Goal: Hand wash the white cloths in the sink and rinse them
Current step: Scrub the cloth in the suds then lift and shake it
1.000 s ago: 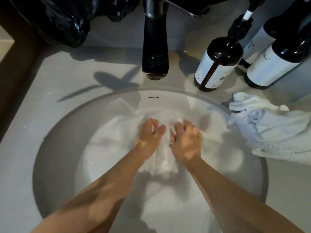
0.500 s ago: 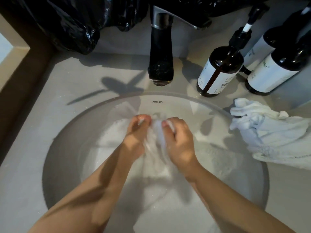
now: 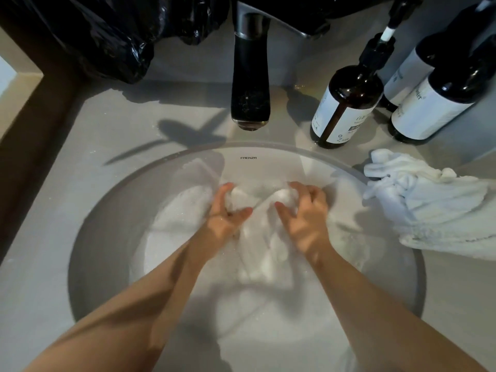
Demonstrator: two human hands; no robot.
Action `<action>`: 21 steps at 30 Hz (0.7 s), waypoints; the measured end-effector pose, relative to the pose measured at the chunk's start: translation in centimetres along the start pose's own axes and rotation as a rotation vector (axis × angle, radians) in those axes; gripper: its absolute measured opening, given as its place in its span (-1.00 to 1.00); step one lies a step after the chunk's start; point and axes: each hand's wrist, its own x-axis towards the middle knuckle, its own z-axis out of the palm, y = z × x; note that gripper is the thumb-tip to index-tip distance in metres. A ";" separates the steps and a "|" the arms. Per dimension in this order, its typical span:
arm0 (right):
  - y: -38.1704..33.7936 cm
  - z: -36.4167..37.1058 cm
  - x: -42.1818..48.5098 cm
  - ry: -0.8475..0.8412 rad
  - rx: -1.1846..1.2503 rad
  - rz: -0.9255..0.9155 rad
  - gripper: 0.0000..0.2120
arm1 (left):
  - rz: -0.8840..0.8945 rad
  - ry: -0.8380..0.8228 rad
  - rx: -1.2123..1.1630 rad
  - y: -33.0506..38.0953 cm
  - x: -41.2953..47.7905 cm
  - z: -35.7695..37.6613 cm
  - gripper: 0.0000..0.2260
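We have both hands down in the round sink (image 3: 88, 251), working a wet white cloth (image 3: 261, 245) that lies in the middle of the basin, in shallow sudsy water. Our left hand (image 3: 228, 210) grips one bunched end of it: the fingers (image 3: 222, 190) curl over the wad from the far side and the thumb closes in from the near side. Our right hand (image 3: 306, 216) grips the other bunched end the same way, fingers curled over the top and thumb tucked under. The hands are a little apart, and the cloth runs between them and trails down toward the near side of the basin. Suds (image 3: 185, 208) lie against the basin wall to the left of our left hand.

A second white cloth (image 3: 434, 210) lies crumpled on the right edge of the worktop (image 3: 80, 135), its near folds hanging over the sink's right rim. At the back edge the dark faucet (image 3: 251, 76) stands over the basin, with no water showing at its spout. Just right of it is a brown pump bottle (image 3: 346, 103) with a white label, and two more dark bottles (image 3: 434, 103) stand toward the back right corner. A black plastic bag (image 3: 107, 36) sits at the back left corner.
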 end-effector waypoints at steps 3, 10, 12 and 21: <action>-0.5 -0.7 -0.7 0.024 0.146 0.255 -0.63 | -0.006 0.313 0.138 -0.9 0.0 -0.8 -0.13; -0.9 -1.7 -2.0 -0.369 0.051 0.354 -0.68 | -0.305 0.119 -0.012 1.0 -2.7 -0.6 -0.78; -1.9 -1.6 -2.1 -0.292 0.245 0.271 -0.64 | -0.324 -0.139 0.085 1.5 -3.5 -0.8 -0.77; -2.1 -3.4 -0.3 -0.183 0.959 0.538 -0.92 | -0.099 -0.221 -0.351 3.4 -3.2 -1.6 -0.70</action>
